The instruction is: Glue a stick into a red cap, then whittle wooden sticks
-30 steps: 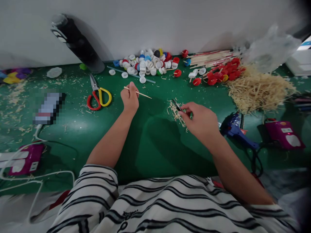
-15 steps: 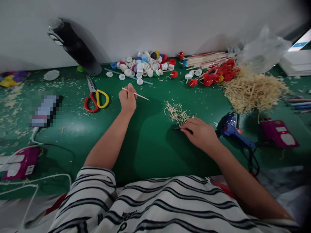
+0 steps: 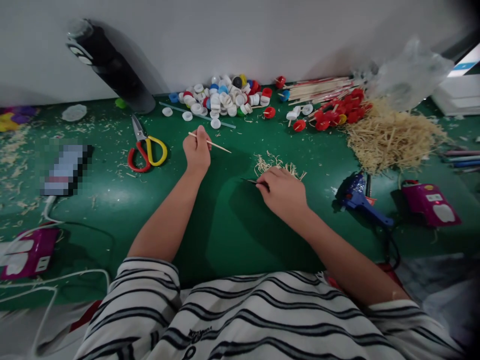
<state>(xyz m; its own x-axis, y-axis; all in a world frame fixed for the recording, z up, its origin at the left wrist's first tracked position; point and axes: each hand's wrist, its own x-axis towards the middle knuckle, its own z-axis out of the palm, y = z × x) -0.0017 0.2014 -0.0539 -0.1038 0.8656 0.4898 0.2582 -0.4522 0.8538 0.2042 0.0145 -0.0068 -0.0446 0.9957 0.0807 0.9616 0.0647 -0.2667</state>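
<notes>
My left hand [image 3: 197, 150] is closed in a pinch around a thin wooden stick [image 3: 221, 146], whose pointed end sticks out to the right above the green table. My right hand [image 3: 281, 190] is closed on a thin, dark, pointed tool [image 3: 248, 180]; its tip points left toward the stick, and the rest is hidden in my fingers. Just behind the right hand lies a small heap of short, pale straw-like shreds [image 3: 272, 161], partly covered by my knuckles. The tool's tip and the stick are apart.
Scissors [image 3: 144, 150] lie left of my left hand. Bottle caps [image 3: 225, 97] are piled by the wall, with red caps on sticks [image 3: 337, 115] farther right. At right are a straw-like heap [image 3: 392, 137] and a blue glue gun [image 3: 362, 200]. A black bottle [image 3: 116, 70] stands back left.
My right hand has moved left and slightly away from me with the pointed tool, now in front of the small shred heap. The left hand keeps hold of the stick, almost unmoved.
</notes>
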